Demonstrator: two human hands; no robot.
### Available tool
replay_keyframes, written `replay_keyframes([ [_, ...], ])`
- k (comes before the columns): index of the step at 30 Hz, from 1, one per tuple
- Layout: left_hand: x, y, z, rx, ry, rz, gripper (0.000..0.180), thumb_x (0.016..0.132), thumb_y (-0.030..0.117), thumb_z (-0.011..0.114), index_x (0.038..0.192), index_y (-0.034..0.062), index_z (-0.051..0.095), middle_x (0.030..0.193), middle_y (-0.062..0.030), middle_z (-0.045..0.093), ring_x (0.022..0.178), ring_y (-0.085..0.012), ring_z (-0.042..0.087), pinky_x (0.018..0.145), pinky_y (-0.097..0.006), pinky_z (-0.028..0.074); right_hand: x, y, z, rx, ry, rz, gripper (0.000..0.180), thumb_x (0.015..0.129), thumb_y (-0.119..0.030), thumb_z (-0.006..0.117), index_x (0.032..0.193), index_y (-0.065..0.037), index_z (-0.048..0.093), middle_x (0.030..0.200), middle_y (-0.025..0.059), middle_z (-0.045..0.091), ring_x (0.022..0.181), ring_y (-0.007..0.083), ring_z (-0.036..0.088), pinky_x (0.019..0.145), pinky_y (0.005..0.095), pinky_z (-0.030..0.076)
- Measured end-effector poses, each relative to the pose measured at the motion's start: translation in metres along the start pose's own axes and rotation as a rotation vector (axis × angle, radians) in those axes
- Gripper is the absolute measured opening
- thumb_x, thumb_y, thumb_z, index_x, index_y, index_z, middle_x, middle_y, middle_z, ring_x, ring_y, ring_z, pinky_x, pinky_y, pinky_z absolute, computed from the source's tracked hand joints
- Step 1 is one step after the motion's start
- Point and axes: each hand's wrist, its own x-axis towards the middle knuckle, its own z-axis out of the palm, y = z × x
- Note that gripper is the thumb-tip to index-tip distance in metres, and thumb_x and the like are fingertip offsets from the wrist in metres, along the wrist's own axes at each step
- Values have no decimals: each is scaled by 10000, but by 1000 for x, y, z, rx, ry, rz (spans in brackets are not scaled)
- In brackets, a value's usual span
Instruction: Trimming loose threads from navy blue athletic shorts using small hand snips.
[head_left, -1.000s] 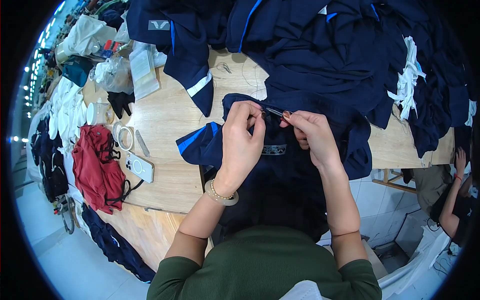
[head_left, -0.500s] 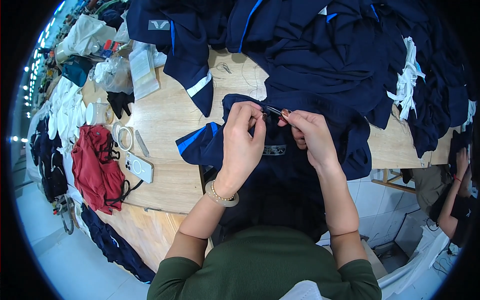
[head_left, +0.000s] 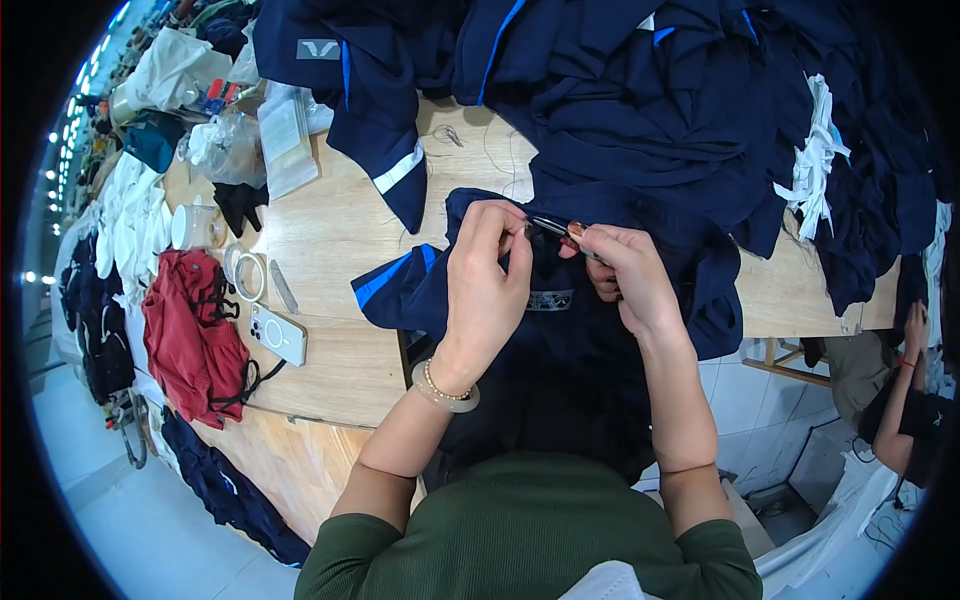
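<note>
A dark navy garment (head_left: 690,235) with a blue stripe on one part is spread over the near table edge and hangs towards my lap. At its upper edge, my left hand (head_left: 487,265) is closed, thumb and forefinger pinching the fabric. My right hand (head_left: 628,270) is closed on slim, pointed metal thread snips (head_left: 547,223). Their tips point left and reach the pinched fingers of my left hand. Just below the snips, a small silvery label (head_left: 550,300) shows on the garment. Whether a thread lies between the tips is too small to tell.
Piled navy garments (head_left: 660,110) cover the table's far side, with white strips (head_left: 815,160) on the right. Leftward on the wooden table (head_left: 340,370) are a phone (head_left: 278,335), a white ring (head_left: 249,277), red cloth (head_left: 195,335) and plastic bags (head_left: 225,150). Another person's arm (head_left: 905,385) shows far right.
My right hand has shifted slightly right and down, with more of the snips showing. My left hand stays almost still. The other person's arm at far right has moved a little.
</note>
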Motion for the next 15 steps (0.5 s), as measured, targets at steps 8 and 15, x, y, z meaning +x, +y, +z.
replay_keyframes([
  [8,-2,-2,0,9,-20,-9,108,847,-115,560,903,-40,507,944,-129,564,708,-209,569,652,-282,477,3,5,3,74,13,-14,287,933,-283,607,823,-29,682,528,-91,340,435,16,238,428,212,145],
  [15,-3,-3,1,16,-24,10,104,851,-111,554,920,-42,517,959,-136,571,746,-239,608,677,-297,498,5,7,2,39,32,-41,263,935,-271,604,834,-44,691,534,-93,349,450,13,252,442,207,154],
])
